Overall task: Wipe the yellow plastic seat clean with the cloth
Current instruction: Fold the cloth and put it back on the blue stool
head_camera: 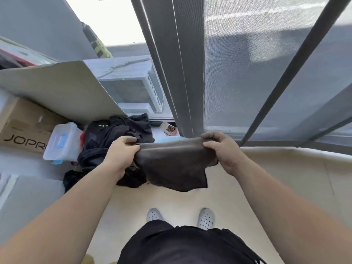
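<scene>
A dark brown cloth (175, 166) is held taut between both hands at roughly chest level, above a pale floor (190, 199). The upper edge is pulled into a near-straight line; the rest hangs below it in a loose fold.

Left hand (122, 149): fingers curled, the cloth's left upper corner gripped between thumb and fingers.
Right hand (221, 149): fingers curled over the right upper corner, the thumb pressed against the fabric from the near side. Both forearms are extended forward.

A pair of white perforated shoes (206, 218) is seen on the floor below the cloth, toes pointed forward.

To the left, a pile of black clothing (118, 130) is noted just beside the left hand, partly behind the cloth. Next to the pile, further left, a clear plastic container (62, 141) with blue clips is lying tilted against a cardboard box (21, 128) printed with dark letters. Over the box, a pale curved panel (57, 88) is leaning; whether it belongs to the yellow seat cannot be told. Behind the panel a white slatted unit (152, 88) is seen.

Ahead and to the right, grey mesh screening (247, 73) in dark frames is recorded.
</scene>
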Demonstrator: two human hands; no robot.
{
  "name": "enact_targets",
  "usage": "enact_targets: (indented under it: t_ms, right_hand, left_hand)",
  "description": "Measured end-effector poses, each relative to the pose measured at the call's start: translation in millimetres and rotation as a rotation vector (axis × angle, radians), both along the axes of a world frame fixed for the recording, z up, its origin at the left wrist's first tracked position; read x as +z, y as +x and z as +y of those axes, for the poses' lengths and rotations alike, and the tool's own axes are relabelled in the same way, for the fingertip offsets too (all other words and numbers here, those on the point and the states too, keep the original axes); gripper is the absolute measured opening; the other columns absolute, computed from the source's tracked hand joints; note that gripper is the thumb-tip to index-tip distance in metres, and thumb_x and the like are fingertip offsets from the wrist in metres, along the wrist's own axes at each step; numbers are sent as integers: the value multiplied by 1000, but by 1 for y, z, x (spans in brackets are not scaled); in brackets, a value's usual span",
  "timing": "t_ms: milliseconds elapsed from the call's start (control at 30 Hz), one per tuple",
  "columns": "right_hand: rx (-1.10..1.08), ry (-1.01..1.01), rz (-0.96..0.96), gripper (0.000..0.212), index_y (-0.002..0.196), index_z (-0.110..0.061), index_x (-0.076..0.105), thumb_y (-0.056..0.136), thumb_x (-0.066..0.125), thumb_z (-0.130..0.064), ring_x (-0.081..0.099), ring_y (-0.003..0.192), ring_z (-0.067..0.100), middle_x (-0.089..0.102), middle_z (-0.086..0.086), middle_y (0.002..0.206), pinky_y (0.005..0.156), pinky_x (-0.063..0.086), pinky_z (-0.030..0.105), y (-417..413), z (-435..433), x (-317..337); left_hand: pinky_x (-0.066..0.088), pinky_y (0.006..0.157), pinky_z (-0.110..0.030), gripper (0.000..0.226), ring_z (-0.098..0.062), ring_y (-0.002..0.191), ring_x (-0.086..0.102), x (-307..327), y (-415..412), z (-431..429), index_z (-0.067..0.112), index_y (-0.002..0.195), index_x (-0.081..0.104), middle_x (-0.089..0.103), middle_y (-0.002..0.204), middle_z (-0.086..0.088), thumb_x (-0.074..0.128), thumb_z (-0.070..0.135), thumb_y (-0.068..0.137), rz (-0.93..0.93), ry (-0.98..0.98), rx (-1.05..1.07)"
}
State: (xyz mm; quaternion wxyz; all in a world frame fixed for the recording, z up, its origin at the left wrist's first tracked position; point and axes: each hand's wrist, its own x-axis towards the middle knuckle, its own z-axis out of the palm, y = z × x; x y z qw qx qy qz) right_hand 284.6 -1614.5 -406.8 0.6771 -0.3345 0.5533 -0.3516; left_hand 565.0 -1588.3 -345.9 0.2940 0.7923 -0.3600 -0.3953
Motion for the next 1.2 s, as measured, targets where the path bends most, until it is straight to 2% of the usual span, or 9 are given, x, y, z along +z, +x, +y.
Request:
enact_targets:
  t_ms: [100, 267, 400, 567, 733, 867, 967, 1067, 1200]
  right_hand:
    - [-12, 22, -1, 39, 88, -21, 77, 90, 46, 1, 47, 65, 22, 55, 4, 75, 54, 46, 32, -13, -4, 8]
    - [59, -162, 247, 31, 96, -20, 76, 91, 56, 3, 62, 80, 25, 72, 5, 94, 72, 57, 42, -21, -12, 3]
    - [243, -388, 797, 24, 105, -17, 75, 86, 66, -5, 58, 107, 22, 58, -2, 103, 95, 41, 22, -16, -19, 4]
    - [173, -337, 771, 32, 111, -19, 75, 80, 78, -13, 56, 106, 15, 52, -1, 108, 96, 39, 17, 9, -23, 11]
    - [277, -323, 820, 45, 112, -29, 73, 74, 75, -4, 52, 100, 14, 47, -13, 96, 86, 38, 13, 36, -27, 12]
    - [386, -370, 1068, 7, 79, -16, 72, 82, 79, -18, 50, 94, 21, 43, -6, 85, 74, 28, 20, 54, -41, -4]
    - [281, -168, 773, 28, 79, 1, 60, 90, 72, -21, 49, 83, 16, 51, 6, 87, 73, 37, 26, 61, -52, -9]
    - [211, 36, 384, 22, 92, 6, 57, 98, 62, -15, 56, 84, 23, 53, 13, 85, 95, 55, 48, 74, -54, -24]
    - [131, 159, 385, 18, 88, -5, 58, 95, 67, -20, 61, 81, 28, 54, 16, 86, 86, 58, 59, 94, -51, -84]
  left_hand:
    - [44, 45, -29, 17, -21, 52, 51, -8, -1, -2, 21, 104, 63, 59, 82, -12, 62, 9, 92, 102, -119, 59]
    - [51, 81, -36, 22, -33, 91, 67, -13, 3, -10, 20, 93, 78, 74, 98, -12, 62, 5, 90, 267, -111, -72]
    - [49, 93, -28, 41, -12, 101, 64, -21, 13, -16, 29, 109, 72, 68, 106, 9, 77, 12, 72, -177, -41, -511]
    - [47, 80, -31, 21, -17, 81, 54, -37, 35, -35, 16, 93, 75, 54, 85, 4, 69, 3, 76, -575, -243, -650]
    - [46, 94, -32, 20, -12, 102, 58, -63, 85, -59, 20, 84, 75, 62, 105, 8, 64, 3, 81, -249, -137, -516]
    - [38, 71, -35, 20, -21, 72, 49, -75, 115, -73, 24, 75, 63, 56, 74, -2, 48, 16, 85, 166, 30, -343]
    - [36, 69, -36, 23, -24, 75, 45, -87, 132, -83, 21, 75, 65, 53, 74, -6, 44, 16, 84, 291, 63, -227]
    - [43, 66, -29, 25, -23, 85, 52, -104, 137, -92, 19, 88, 69, 60, 87, -7, 44, 18, 90, 303, 127, -224]
    - [44, 63, -29, 24, -24, 89, 56, -153, 144, -98, 17, 100, 64, 63, 102, -8, 40, 18, 99, 173, 215, -244]
